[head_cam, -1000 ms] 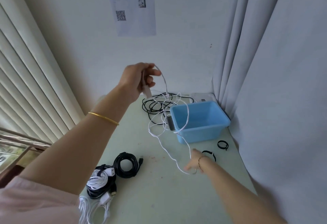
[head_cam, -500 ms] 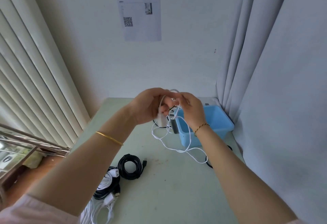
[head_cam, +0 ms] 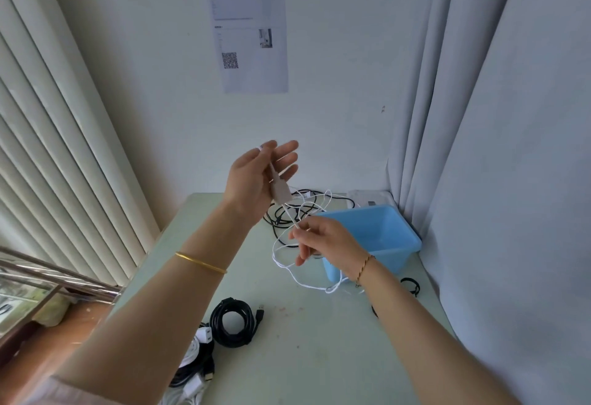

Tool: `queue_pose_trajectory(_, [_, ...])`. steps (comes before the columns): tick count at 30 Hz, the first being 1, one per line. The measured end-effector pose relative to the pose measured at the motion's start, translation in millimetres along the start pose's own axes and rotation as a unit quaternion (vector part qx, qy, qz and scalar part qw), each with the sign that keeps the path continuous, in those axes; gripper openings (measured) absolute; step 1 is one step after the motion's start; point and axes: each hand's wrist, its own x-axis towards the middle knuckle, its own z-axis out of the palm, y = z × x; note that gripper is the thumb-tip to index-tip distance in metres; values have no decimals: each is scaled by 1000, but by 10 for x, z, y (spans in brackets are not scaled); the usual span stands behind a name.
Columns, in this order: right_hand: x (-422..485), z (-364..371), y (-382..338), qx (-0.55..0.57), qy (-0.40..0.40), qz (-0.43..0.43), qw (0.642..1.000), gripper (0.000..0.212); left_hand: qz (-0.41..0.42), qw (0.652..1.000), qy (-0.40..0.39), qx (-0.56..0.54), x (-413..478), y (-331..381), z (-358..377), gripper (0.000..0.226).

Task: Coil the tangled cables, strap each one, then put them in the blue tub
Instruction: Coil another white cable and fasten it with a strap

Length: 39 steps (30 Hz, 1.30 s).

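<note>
The person's left hand (head_cam: 259,177) is raised above the far part of the bench (head_cam: 319,340). Its fingers are stretched out straight. One end of a white cable (head_cam: 291,216) lies across the palm and sticks out at the top beside the thumb, which appears to press it in place. A pale plug block (head_cam: 281,188) on the cable hangs at the heel of that hand.

The right hand (head_cam: 326,241) is lower and to the right, well apart from the left. Its thumb and first fingers pinch the same cable just below the block, so a short length runs taut between the two hands. The rest of the cable falls in loose loops onto the bench, just left of and in front of the blue tub (head_cam: 406,254).

The tub stands at the far right of the bench, near the curtain (head_cam: 511,180). Behind the hands, at the far edge, lies a tangle of black cables (head_cam: 278,222), and a white box (head_cam: 367,196) sits in the far right corner. Black straps (head_cam: 411,286) lie on the near right side of the tub.

Near the left arm, a black cable coil (head_cam: 235,324) lies flat on the bench. Further to the near left is a heap of white and black cable bundles (head_cam: 195,363).

A sheet of paper (head_cam: 252,30) with a square code hangs on the wall. Blinds (head_cam: 64,148) fill the left side. Each wrist wears a thin gold bracelet.
</note>
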Motion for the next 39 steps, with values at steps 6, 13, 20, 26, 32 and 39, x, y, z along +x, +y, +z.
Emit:
queue_pose_trajectory(6, [-109, -105, -8, -66, -94, 70, 991, 23, 34, 996, 32, 82, 83, -12, -136, 27])
queue_pose_trajectory(13, [-267, -78, -244, -189, -210, 82, 956, 26, 45, 989, 5, 141, 46, -37, -232, 24])
queue_pose_trajectory(20, [-163, -292, -501, -159, 118, -142, 970, 14, 9, 926, -72, 370, -45, -134, -287, 38])
queue_pose_trajectory(26, [-50, -402, -550, -89, 212, -195, 953, 11, -95, 891, -183, 405, -199, -145, -130, 34])
queue_pose_trajectory(32, [28, -388, -421, -18, 305, -184, 934, 12, -228, 909, -315, 149, -230, -65, -76, 43])
queue_pose_trajectory(39, [17, 44, -43, -42, 56, -6, 998, 23, -190, 937, -276, -97, -128, -39, 73, 35])
